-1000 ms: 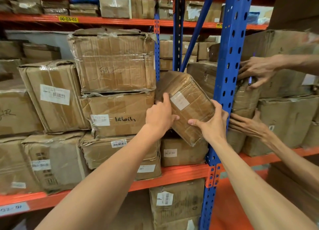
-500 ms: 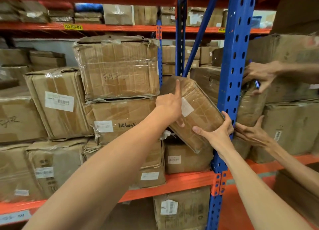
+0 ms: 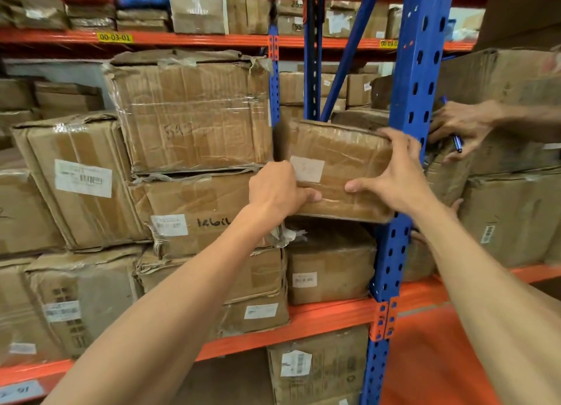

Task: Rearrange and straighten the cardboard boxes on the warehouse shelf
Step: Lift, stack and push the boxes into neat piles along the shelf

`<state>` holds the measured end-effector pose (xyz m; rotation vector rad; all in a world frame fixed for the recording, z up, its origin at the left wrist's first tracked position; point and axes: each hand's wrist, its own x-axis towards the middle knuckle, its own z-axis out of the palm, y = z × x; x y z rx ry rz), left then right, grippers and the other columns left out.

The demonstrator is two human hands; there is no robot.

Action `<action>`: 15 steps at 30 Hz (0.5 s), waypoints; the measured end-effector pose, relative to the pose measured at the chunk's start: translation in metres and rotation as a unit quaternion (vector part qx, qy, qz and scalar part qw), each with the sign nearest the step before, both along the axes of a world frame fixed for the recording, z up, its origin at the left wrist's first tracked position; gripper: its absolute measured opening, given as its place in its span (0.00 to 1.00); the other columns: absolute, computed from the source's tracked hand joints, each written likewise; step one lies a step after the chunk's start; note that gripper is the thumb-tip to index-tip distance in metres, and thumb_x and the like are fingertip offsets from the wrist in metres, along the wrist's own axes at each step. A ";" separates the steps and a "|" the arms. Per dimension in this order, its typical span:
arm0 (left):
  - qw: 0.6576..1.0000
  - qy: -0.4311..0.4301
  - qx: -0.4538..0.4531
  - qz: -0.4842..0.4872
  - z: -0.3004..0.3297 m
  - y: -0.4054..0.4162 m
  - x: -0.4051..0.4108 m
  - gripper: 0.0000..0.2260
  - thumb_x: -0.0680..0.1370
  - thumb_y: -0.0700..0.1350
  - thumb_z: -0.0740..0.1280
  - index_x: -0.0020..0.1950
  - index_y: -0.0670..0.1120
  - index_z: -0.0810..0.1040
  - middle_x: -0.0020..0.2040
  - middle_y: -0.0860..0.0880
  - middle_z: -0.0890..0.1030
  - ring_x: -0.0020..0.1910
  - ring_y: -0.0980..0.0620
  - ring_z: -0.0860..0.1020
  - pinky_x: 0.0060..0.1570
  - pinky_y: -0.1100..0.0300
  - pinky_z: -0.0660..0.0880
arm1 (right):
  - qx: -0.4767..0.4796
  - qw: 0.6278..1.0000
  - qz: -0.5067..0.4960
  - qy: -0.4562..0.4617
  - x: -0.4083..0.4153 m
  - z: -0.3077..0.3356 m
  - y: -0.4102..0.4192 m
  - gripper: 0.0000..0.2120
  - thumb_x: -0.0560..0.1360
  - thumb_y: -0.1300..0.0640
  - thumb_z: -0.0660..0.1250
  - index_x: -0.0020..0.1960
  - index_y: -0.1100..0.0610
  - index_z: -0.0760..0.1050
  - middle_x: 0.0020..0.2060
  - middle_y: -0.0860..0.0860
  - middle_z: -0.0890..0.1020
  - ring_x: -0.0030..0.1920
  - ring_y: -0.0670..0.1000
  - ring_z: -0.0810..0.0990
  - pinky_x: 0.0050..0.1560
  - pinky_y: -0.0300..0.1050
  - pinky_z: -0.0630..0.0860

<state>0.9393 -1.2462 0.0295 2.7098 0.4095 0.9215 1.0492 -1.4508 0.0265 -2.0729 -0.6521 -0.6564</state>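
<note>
A small taped cardboard box (image 3: 343,158) with a pale label lies nearly level on top of a darker box (image 3: 331,258), beside the blue upright. My left hand (image 3: 277,192) grips its lower left corner, thumb on the front face. My right hand (image 3: 391,173) clasps its right end, fingers over the top edge and thumb on the front. Left of it stand a large box marked "54" (image 3: 194,113) and, beneath that, a crumpled box with handwriting (image 3: 194,213). All rest on the orange shelf beam (image 3: 318,316).
The blue upright (image 3: 406,149) stands just right of the held box. Another person's hand (image 3: 461,125) with a blue pen rests on boxes in the right bay, and a second hand (image 3: 455,205) shows lower. More boxes (image 3: 79,179) fill the left side and the upper shelf (image 3: 197,12).
The small box has turned from a steep tilt to almost level. My left hand dropped to its lower left corner, and my right hand moved up to clasp its right end.
</note>
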 end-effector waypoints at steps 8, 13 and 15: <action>0.996 0.072 0.027 0.039 -0.033 -0.007 0.008 0.18 0.73 0.61 0.74 0.44 0.48 0.75 0.44 0.48 0.79 0.40 0.49 0.74 0.37 0.55 0.67 | -0.084 0.994 0.007 0.063 0.019 -0.027 0.003 0.62 0.52 0.37 0.86 0.76 0.41 0.56 0.73 0.49 0.56 0.73 0.62 0.66 0.73 0.62 0.65; 0.978 0.163 0.132 0.006 -0.052 -0.014 0.010 0.09 0.81 0.45 0.68 0.58 0.43 0.81 0.55 0.44 0.83 0.53 0.42 0.82 0.41 0.53 0.68 | -0.162 0.985 -0.030 0.043 0.017 -0.063 -0.001 0.59 0.54 0.32 0.84 0.76 0.37 0.55 0.75 0.44 0.53 0.64 0.68 0.75 0.62 0.68 0.74; 0.974 0.095 0.205 -0.004 -0.048 -0.011 0.003 0.07 0.79 0.43 0.69 0.55 0.43 0.81 0.52 0.43 0.84 0.50 0.40 0.83 0.38 0.53 0.68 | -0.174 0.983 -0.053 0.018 0.012 -0.075 0.001 0.57 0.56 0.32 0.83 0.76 0.36 0.55 0.78 0.47 0.51 0.61 0.69 0.78 0.57 0.66 0.74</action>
